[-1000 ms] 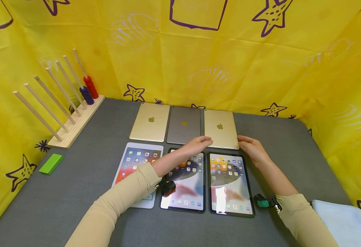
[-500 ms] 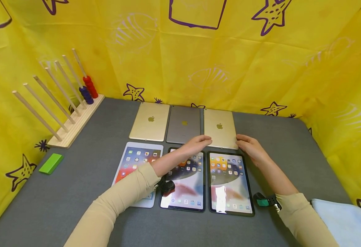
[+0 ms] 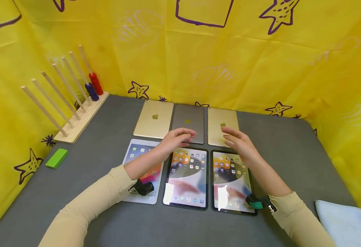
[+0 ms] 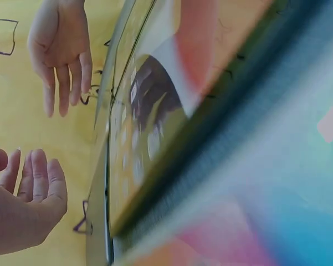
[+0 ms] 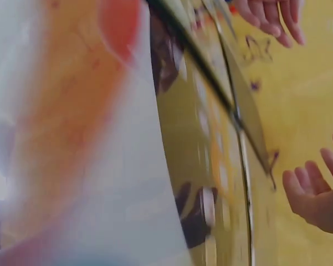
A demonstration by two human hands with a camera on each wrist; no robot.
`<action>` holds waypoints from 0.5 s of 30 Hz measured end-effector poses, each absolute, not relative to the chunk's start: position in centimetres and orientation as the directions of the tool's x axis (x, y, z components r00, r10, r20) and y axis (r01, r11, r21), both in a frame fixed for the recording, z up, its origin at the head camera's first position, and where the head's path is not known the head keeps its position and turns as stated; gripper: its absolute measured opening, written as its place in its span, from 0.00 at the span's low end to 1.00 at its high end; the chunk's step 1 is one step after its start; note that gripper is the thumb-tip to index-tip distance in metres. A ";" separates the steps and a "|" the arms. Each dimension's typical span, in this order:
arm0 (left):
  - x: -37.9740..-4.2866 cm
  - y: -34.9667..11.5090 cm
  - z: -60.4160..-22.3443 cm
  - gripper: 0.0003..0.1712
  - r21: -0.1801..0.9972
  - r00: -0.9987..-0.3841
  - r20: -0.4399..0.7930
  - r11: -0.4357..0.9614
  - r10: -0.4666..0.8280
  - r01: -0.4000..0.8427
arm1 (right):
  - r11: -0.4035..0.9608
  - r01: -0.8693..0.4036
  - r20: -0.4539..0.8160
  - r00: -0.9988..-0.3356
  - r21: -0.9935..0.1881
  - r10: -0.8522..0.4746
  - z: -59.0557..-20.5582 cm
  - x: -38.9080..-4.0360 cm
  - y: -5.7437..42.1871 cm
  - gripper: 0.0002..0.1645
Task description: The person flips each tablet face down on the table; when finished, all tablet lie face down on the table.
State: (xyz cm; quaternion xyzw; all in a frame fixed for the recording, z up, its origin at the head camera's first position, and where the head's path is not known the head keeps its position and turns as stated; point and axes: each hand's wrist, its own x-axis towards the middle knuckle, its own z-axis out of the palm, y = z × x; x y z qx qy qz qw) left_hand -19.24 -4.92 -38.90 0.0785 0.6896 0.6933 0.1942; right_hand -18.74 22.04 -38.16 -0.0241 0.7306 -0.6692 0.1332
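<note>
Two rows of tablets lie on the grey table. In front, screens up and lit, are a white-rimmed tablet (image 3: 140, 145), a middle black-rimmed tablet (image 3: 184, 183) and a right black-rimmed tablet (image 3: 229, 192). Behind them, backs up, lie a gold tablet (image 3: 154, 120), a grey tablet (image 3: 189, 115) and another gold tablet (image 3: 222, 116). My left hand (image 3: 175, 139) is held over the near end of the grey tablet, fingers loosely bent, holding nothing. Over the right gold tablet's near end is my right hand (image 3: 240, 142), also bare. Both hands (image 4: 30, 205) appear raised above the tablets in the left wrist view.
At the left stands a wooden peg rack (image 3: 82, 123) with blue and red beads on its far pegs. A green block (image 3: 57, 158) lies before it. A light blue cloth (image 3: 347, 219) is at the front right. Yellow patterned fabric (image 3: 199, 61) walls the table.
My right hand has left the right gold tablet's edge and moved left over it. My left hand has moved left, from that tablet's near corner to the grey one. The head view has shifted slightly.
</note>
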 end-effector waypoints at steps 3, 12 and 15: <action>-18.4 -6.9 -38.6 0.16 0.981 -0.919 -0.192 0.036 0.344 -0.192 | 0.060 0.149 -0.159 -0.956 -0.987 -0.246 -37.9 -18.1 20.3 0.27; -15.5 -14.0 -38.8 0.20 0.950 -0.924 -0.308 0.135 0.229 -0.283 | 0.007 0.226 -0.214 -0.910 -0.974 -0.355 -37.7 -15.8 15.5 0.26; -14.5 -16.3 -38.9 0.24 0.933 -0.912 -0.346 0.187 0.220 -0.309 | 0.013 0.265 -0.248 -0.880 -0.964 -0.406 -37.7 -15.2 14.3 0.27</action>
